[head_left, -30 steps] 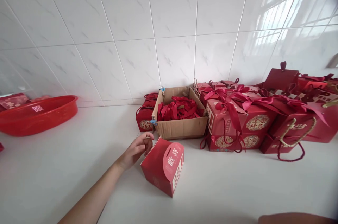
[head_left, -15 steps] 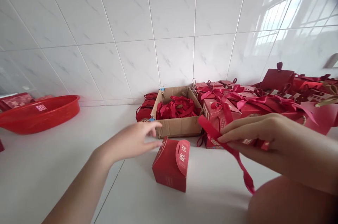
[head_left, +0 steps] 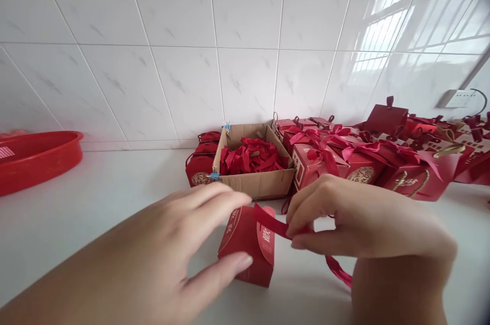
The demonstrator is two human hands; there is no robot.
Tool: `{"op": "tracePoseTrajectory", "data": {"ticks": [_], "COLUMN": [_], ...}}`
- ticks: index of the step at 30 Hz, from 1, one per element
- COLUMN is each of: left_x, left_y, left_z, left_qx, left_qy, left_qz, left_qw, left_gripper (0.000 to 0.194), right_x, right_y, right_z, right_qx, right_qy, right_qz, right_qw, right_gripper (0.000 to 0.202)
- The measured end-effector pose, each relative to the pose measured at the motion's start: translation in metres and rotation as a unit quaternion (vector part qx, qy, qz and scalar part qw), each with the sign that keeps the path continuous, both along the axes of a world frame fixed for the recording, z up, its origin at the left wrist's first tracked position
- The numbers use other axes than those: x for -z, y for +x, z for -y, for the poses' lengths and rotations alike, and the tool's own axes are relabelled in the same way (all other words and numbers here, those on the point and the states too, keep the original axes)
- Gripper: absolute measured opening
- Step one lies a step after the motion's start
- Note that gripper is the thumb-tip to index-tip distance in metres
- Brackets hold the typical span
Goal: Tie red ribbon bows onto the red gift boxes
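Note:
A small red gift box (head_left: 245,248) with curved flaps and pale lettering stands on the white counter in front of me. My left hand (head_left: 179,248) is at its left side, thumb and fingers apart, holding nothing; the thumb overlaps the box's front in view. Right of the box, my right hand (head_left: 329,218) pinches a red ribbon (head_left: 271,221) between thumb and fingers. One end of the ribbon reaches over the box's right flap, and the other hangs down below the hand.
An open cardboard box (head_left: 256,182) of red ribbons stands behind, with dark red boxes (head_left: 202,159) beside it. Many ribboned red boxes (head_left: 360,169) fill the back right. A red basin (head_left: 42,161) lies far left, and a tiled wall (head_left: 172,85) rises behind.
My left hand has come closer and now spreads beside the small box. My right hand has moved left, bringing the ribbon's end to the box's flap. The view has shifted slightly right.

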State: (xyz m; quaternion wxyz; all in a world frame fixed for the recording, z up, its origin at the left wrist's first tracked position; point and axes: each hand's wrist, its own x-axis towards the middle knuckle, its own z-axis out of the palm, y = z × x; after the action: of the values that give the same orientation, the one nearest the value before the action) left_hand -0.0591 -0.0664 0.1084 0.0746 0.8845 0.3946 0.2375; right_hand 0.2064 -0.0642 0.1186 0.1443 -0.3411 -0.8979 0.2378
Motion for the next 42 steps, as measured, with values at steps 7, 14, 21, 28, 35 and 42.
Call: {"op": "tracePoseTrajectory", "data": {"ticks": [7, 14, 21, 28, 35, 42], "left_x": [-0.001, -0.009, -0.007, -0.006, 0.002, 0.003], "left_y": [0.027, 0.043, 0.051, 0.056, 0.048, 0.044], "left_z": [-0.023, -0.025, -0.024, -0.027, -0.032, -0.042], "left_qx": [0.048, 0.075, 0.088, 0.081, 0.016, -0.047], "left_qy": [-0.017, -0.06, -0.068, -0.058, -0.121, -0.16], "left_qz": [-0.086, -0.086, -0.056, -0.077, -0.148, -0.21], "left_qw": [0.995, 0.992, 0.992, 0.992, 0.981, 0.963], "left_gripper": [0.026, 0.027, 0.026, 0.027, 0.023, 0.019], "right_x": [-0.01, -0.006, 0.001, -0.002, 0.001, -0.001], "right_y": [0.003, 0.014, 0.002, -0.005, -0.002, -0.004], "right_z": [0.009, 0.01, -0.006, -0.012, -0.012, -0.015], "right_qx": [0.02, 0.075, 0.098, -0.005, 0.038, 0.07], "right_qy": [0.032, 0.026, -0.023, -0.008, -0.026, -0.056], "right_qz": [-0.092, -0.016, -0.013, -0.026, 0.051, 0.102], "right_qw": [0.995, 0.997, 0.995, 1.0, 0.998, 0.991], "right_gripper": [0.021, 0.026, 0.01, 0.012, 0.014, 0.018]}}
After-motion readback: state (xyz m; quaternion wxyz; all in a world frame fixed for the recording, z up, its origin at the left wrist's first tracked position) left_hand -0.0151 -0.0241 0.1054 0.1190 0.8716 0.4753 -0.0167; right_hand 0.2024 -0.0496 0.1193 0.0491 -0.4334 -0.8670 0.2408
